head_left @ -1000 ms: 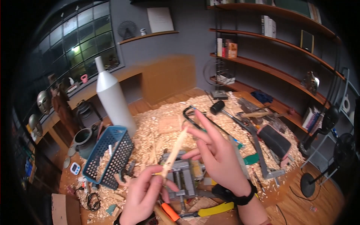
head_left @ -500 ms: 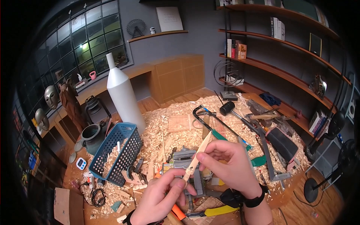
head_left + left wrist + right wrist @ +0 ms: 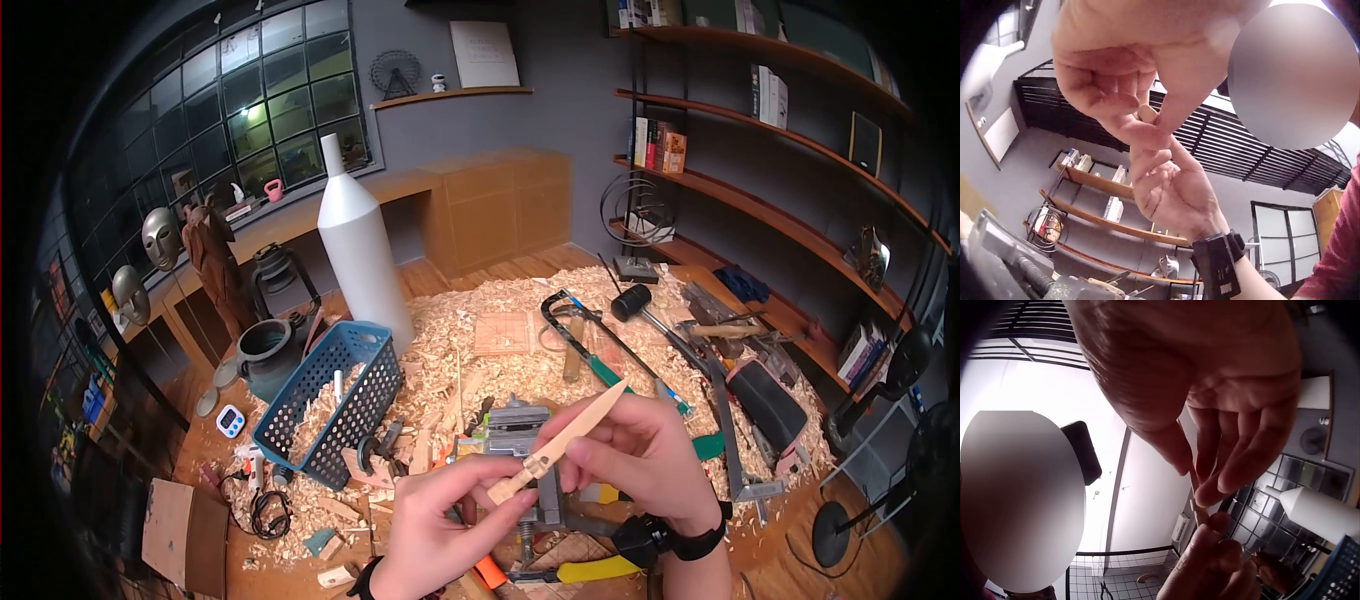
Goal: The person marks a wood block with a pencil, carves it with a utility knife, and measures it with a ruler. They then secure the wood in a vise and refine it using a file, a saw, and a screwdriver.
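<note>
A pale carved wooden knife (image 3: 590, 418) with a pointed blade and a notched section near its butt slants up to the right between both hands. My left hand (image 3: 435, 525) pinches the butt end between thumb and fingers. The right hand (image 3: 645, 455) grips the blade near its middle, thumb on the near face and fingers behind. In the left wrist view only a small end of the wooden knife (image 3: 1147, 113) shows between the fingers. The right wrist view shows it edge-on as a thin strip. Below the hands stands a grey metal vise (image 3: 515, 425), partly hidden by them.
Wood shavings (image 3: 450, 310) cover much of the table. A blue basket (image 3: 345, 400) and a tall white bottle (image 3: 365, 240) stand to the left. A green-handled saw (image 3: 605, 370), a black mallet (image 3: 630, 302) and a metal square (image 3: 730, 430) lie to the right; a yellow handle (image 3: 597, 568) lies in front.
The right hand, first lifted off with its index finger extended, has come onto the blade and taken hold of it. The wooden knife has tilted further to the right. The head view has shifted left.
</note>
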`<move>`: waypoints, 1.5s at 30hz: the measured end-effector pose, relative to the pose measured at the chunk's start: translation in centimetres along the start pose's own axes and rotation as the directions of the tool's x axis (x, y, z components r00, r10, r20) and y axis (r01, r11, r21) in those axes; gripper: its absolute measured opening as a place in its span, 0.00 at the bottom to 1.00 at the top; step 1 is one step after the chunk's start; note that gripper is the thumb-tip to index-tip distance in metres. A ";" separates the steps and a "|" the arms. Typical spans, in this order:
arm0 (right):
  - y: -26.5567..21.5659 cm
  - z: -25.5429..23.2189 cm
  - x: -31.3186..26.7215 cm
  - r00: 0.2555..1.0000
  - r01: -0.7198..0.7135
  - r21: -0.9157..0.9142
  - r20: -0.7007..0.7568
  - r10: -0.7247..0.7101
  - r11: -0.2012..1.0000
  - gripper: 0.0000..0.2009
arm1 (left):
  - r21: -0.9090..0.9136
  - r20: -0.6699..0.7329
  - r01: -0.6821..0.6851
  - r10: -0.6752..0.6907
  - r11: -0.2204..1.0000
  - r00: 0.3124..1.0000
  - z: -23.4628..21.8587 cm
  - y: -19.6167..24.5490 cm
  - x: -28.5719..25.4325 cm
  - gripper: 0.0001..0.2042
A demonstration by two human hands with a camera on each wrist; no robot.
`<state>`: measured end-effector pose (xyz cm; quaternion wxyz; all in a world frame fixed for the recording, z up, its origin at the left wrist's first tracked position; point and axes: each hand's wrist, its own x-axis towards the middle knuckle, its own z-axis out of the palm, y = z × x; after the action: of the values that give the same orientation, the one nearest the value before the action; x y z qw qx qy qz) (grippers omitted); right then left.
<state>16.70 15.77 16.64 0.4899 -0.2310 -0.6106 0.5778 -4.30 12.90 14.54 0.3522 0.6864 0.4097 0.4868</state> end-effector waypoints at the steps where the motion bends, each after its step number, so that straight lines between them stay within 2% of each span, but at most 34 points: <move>1: -0.1 0.0 0.0 1.000 -0.018 0.010 -0.014 0.018 1.000 0.12 | 0.140 -0.059 -0.075 0.083 0.987 0.995 0.1 0.0 0.0 0.12; 3: -0.2 0.1 -0.2 1.000 -0.016 -0.011 -0.018 0.016 1.000 0.12 | 0.143 -0.104 -0.080 0.095 0.986 0.990 0.3 -0.1 -0.1 0.14; 5: -0.2 0.1 -0.2 1.000 -0.014 -0.032 -0.025 0.013 0.999 0.12 | 0.269 -0.058 -0.183 0.205 0.946 0.977 0.1 -0.1 -0.1 0.14; 9: -0.4 0.2 -0.2 0.999 -0.026 -0.043 -0.027 0.025 0.999 0.11 | 0.229 -0.050 -0.147 0.162 0.962 0.986 0.1 0.3 -0.2 0.14; 11: -0.4 0.3 -0.3 0.998 -0.033 -0.042 -0.046 0.031 0.999 0.11 | 0.129 -0.044 -0.075 0.082 0.989 0.996 0.1 0.3 -0.2 0.14; 15: -0.6 0.4 -0.2 0.997 -0.047 -0.054 -0.066 0.043 0.997 0.11 | 0.218 0.037 -0.152 0.147 0.964 0.988 -0.1 0.3 -0.2 0.12; 17: -0.6 0.4 -0.2 0.996 -0.053 -0.060 -0.071 0.048 0.997 0.11 | -0.046 0.089 -0.007 0.011 0.999 0.996 0.0 0.4 -0.3 0.09; 18: -0.5 0.4 -0.2 0.996 -0.051 -0.060 -0.078 0.047 0.997 0.11 | -0.046 0.091 -0.006 0.010 0.999 0.996 0.0 0.3 -0.3 0.09; 20: -0.4 0.5 -0.2 0.995 -0.050 -0.059 -0.085 0.045 0.997 0.11 | -0.201 0.140 0.063 -0.035 0.978 0.990 -0.2 -0.1 -0.4 0.09; 27: -0.2 0.6 -0.2 0.996 -0.033 -0.069 -0.089 0.027 0.997 0.11 | -0.225 0.207 0.166 -0.119 0.960 0.971 -0.2 0.5 -0.3 0.09; 30: 0.0 0.6 -0.2 0.995 -0.035 -0.080 -0.092 0.028 0.996 0.10 | -0.196 0.269 0.174 -0.118 0.965 0.956 -0.2 0.7 -0.3 0.10; 32: 0.0 0.7 -0.2 0.995 -0.040 -0.089 -0.095 0.031 0.995 0.10 | -0.227 0.312 0.228 -0.152 0.947 0.938 -0.2 0.7 -0.3 0.10; 38: -0.1 0.9 -0.3 0.995 -0.021 -0.167 -0.097 0.005 0.986 0.08 | -0.164 0.355 0.159 -0.092 0.974 0.930 -0.2 0.8 -0.1 0.10; 45: -0.1 1.1 -0.4 0.995 -0.001 -0.170 -0.097 -0.016 0.985 0.07 | -0.149 0.383 0.181 -0.112 0.972 0.917 -0.1 0.9 -0.1 0.09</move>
<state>15.98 14.86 16.79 0.5000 -0.2978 -0.6336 0.5097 -4.25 12.42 15.34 0.5201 0.6984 0.3399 0.3551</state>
